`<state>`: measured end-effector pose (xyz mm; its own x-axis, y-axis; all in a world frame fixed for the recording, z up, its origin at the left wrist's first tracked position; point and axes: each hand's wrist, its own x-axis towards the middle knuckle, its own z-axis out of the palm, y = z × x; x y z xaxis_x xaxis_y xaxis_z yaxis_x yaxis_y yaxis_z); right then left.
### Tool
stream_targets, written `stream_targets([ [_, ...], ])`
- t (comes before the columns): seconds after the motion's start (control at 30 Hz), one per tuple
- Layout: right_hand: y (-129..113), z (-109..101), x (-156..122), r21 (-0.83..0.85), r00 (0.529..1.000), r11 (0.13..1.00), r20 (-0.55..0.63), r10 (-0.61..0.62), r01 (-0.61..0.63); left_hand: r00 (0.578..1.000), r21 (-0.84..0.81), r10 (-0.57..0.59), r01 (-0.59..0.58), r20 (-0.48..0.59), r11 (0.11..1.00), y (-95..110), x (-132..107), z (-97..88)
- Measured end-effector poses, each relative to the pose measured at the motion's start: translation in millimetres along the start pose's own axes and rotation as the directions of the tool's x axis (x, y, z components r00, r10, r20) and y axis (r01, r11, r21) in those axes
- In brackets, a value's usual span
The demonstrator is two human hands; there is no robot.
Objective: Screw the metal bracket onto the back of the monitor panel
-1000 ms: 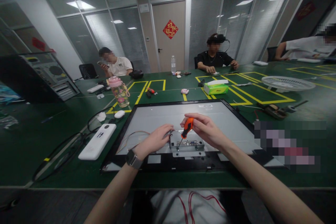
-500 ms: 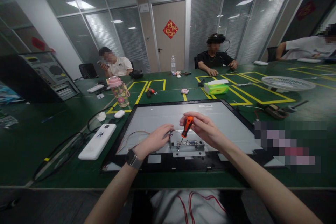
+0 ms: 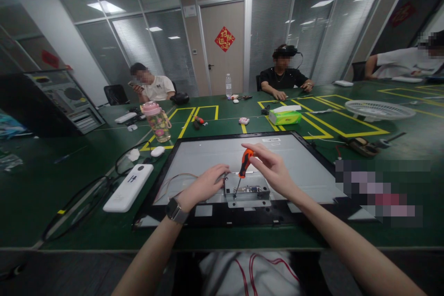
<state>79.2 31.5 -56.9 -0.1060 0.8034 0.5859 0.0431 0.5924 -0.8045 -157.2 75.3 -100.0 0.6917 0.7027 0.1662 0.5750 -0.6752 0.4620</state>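
Gripping screwdriver [image 3: 245, 164] in right hand [image 3: 275, 170]; its tilt could cause slipping. Metal port housing [image 3: 254, 181] beside left hand [image 3: 204, 184], hold unclear.

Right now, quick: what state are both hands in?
Left hand: against the left side of the metal box; whether it grips cannot be told.
Right hand: closed, holding the screwdriver.
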Motion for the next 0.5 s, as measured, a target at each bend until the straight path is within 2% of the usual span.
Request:
stream_targets([
  [0.07,-1,0,0,0.011,1.0,1.0,0.013,-0.001,0.001,1.0,0.002,-0.003,0.003,0.002,1.0,1,0,-0.5],
  [0.17,3,0,0,0.125,0.997,0.989,0.018,0.072,-0.073,1.0,0.006,-0.023,0.023,0.014,1.0,3,0,-1.4],
  [0.37,12,1,0,0.315,0.988,0.939,-0.026,0.153,-0.137,1.0,0.001,-0.023,0.023,0.017,1.0,4,0,-1.8],
  [0.5,7,3,2,0.451,0.965,0.855,0.058,0.256,-0.255,1.0,0.007,-0.019,0.019,0.015,1.0,2,1,-0.7],
])
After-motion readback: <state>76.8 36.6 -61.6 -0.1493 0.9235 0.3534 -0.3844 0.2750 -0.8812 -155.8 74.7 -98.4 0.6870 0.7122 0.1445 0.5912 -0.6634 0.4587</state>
